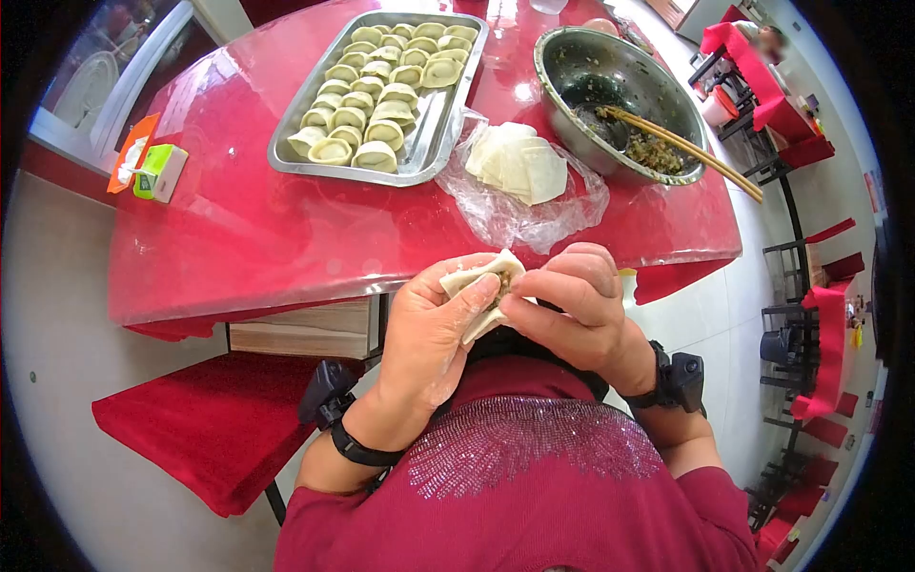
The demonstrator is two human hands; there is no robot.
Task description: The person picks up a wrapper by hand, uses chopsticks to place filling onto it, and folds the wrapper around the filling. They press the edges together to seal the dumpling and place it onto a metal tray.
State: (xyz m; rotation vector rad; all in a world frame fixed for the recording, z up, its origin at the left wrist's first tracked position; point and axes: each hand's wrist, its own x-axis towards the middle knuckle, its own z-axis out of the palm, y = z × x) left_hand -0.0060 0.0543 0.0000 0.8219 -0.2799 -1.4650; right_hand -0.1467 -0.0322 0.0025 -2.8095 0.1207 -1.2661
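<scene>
Between my hands, just off the table's near edge, is a dumpling wrapper point(483, 322) partly folded around some filling. My left hand point(431, 324) grips it from the left, thumb laid across the dough. The fingers of my right hand point(575, 303) are closed at its right edge, and their tips partly hide the filling. Beyond them, a stack of flat wrappers point(534, 172) lies on a crumpled plastic bag point(486, 214). A steel bowl point(624, 62) holds filling, with chopsticks point(701, 153) leaning over its rim. Several shaped dumplings point(348, 116) stand in rows on a metal tray point(434, 153).
The red table point(238, 243) curves around in front of me. On its left side are a green box point(162, 173) and an orange tissue pack point(135, 151). A red-covered seat point(214, 419) stands below left. Other tables and a person point(762, 40) appear far right.
</scene>
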